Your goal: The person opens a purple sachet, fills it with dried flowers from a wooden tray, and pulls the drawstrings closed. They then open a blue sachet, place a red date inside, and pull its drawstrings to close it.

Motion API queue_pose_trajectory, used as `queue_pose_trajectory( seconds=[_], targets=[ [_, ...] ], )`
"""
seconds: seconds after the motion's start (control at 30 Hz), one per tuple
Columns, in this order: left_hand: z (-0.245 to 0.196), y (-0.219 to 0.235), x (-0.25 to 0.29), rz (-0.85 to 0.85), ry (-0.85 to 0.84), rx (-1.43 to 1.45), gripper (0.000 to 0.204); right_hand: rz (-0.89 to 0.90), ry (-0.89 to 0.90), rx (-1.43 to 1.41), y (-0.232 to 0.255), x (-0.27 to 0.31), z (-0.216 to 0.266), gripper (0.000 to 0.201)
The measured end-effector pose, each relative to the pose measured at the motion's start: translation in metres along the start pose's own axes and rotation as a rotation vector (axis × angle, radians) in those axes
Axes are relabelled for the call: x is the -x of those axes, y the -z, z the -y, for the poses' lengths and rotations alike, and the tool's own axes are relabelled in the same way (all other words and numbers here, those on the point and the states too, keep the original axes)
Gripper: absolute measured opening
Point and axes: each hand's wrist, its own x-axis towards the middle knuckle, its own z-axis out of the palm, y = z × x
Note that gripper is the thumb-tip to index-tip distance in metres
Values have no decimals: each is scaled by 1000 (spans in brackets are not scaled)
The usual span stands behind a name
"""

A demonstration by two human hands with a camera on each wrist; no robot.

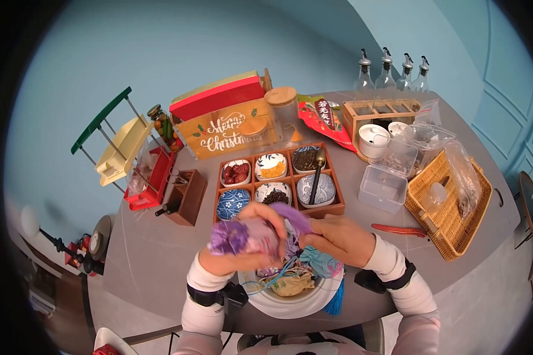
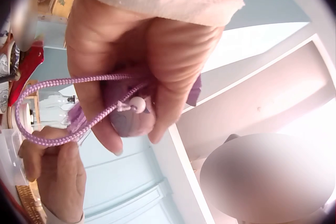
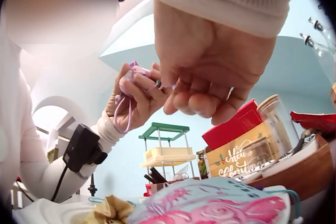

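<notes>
My left hand (image 1: 243, 263) grips a small purple pouch (image 1: 228, 236), fingers curled round it. To its right, my right hand (image 1: 343, 239) pinches a purple tassel (image 1: 293, 218). From the pouch a purple cord (image 2: 63, 81) with a white bead (image 2: 138, 104) hangs in a loop in the left wrist view. Below both hands stands a white bowl (image 1: 299, 310) holding a blue pouch (image 1: 324, 261), a gold pouch (image 1: 293, 285) and several cords. A blue tassel (image 1: 336, 300) hangs over its rim.
Behind the hands sits a wooden box (image 1: 340, 208) with small bowls of dried ingredients. A Christmas crate (image 1: 219, 139), a red packet (image 1: 323, 118) and glass bottles (image 1: 385, 83) stand farther back. Plastic containers (image 1: 382, 188), red tongs (image 1: 397, 229) and a wicker tray (image 1: 456, 239) lie at the right.
</notes>
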Motion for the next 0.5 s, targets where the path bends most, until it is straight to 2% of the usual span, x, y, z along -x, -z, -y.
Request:
queue_pose_trajectory(
  seconds=[0.07, 0.13, 0.17, 0.27, 0.3, 0.37, 0.4, 0.47, 0.5],
  targets=[
    [-6, 11, -3, -55, 34, -90, 50, 6, 10, 33, 2, 9, -8, 20],
    [-10, 22, -9, -262, -14, -132, 48, 20, -131, 85, 10, 21, -15, 21],
    [-12, 32, -15, -309, -43, -227, 43, 20, -128, 83, 12, 27, -19, 21],
    [-7, 67, -44, -457, -118, -438, 38, -82, -160, 135, 19, 41, -26, 18],
    [-3, 84, -56, -459, -120, -442, 38, -99, -177, 132, 22, 44, -27, 17],
    [7, 117, -80, -395, 39, -816, 43, -119, -189, 128, 24, 47, -29, 16],
    [12, 122, -91, -396, 38, -822, 43, -137, -206, 117, 25, 48, -30, 16],
    [25, 128, -114, -359, 185, -953, 50, -160, -218, 104, 24, 50, -35, 15],
    [40, 145, -125, -358, 184, -960, 50, -187, -187, 129, 22, 52, -38, 15]
  ],
)
